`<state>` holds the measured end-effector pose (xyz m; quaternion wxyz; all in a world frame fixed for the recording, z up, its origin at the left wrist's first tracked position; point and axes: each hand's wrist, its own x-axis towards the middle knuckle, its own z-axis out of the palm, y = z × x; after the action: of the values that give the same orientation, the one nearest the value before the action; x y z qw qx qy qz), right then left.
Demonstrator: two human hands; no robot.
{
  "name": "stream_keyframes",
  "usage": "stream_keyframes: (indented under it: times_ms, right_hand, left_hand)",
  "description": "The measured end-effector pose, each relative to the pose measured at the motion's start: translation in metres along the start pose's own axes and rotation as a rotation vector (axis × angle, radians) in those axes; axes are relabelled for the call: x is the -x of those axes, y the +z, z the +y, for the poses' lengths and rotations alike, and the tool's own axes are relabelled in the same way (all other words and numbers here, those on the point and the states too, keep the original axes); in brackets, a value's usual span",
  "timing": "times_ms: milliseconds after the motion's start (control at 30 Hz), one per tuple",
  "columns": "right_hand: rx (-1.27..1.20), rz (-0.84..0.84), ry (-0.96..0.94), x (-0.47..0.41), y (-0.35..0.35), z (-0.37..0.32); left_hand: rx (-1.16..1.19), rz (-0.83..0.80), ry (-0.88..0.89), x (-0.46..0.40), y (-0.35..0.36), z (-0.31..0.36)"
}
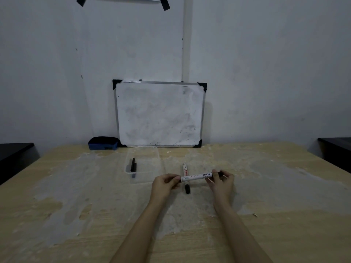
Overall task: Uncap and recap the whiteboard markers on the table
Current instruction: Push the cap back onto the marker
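Observation:
I hold a white whiteboard marker [196,176] level above the table, one hand at each end. My left hand [165,184] pinches its left end. My right hand [222,180] closes around the right end, where a bit of black cap shows. Under it a second white marker [185,170] with a black cap at its near end lies on the table, pointing toward me. Two black markers or pens [133,165] rest in a clear plastic tray [152,158] to the left.
A small whiteboard [159,113] leans on the wall at the table's back edge, a blue eraser [103,143] beside it. Dark furniture stands at far left [15,154] and far right [336,150]. The wooden tabletop [95,205] is patchy and worn.

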<state>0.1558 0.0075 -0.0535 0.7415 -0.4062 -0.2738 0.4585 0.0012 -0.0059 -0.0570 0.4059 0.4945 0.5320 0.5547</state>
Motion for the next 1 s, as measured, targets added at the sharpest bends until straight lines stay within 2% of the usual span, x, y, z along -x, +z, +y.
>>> stream_keyframes:
  times_ms: [133,333,500,700,867,1000]
  right_hand:
    - [0.034,-0.151,-0.004,0.01,0.005,0.0]
    - [-0.074,-0.034,0.088,0.013,0.007,0.003]
    - [0.039,-0.082,0.114,0.013,0.006,0.004]
    - [0.13,-0.196,0.1,0.014,0.002,0.002]
    - [0.145,-0.235,0.068,0.018,0.001,0.0]
    - [0.171,-0.318,-0.028,0.025,0.012,-0.003]
  left_hand:
    - [0.038,-0.038,-0.03,0.001,0.0,0.002]
    - [0.165,-0.102,-0.046,0.001,0.001,0.005]
    - [0.09,-0.024,-0.031,0.001,0.002,0.002]
    - [0.017,-0.033,-0.038,0.005,0.002,0.003]
    - [0.048,-0.028,-0.041,0.004,0.001,0.002]
    - [0.189,0.065,-0.047,-0.001,0.0,0.0]
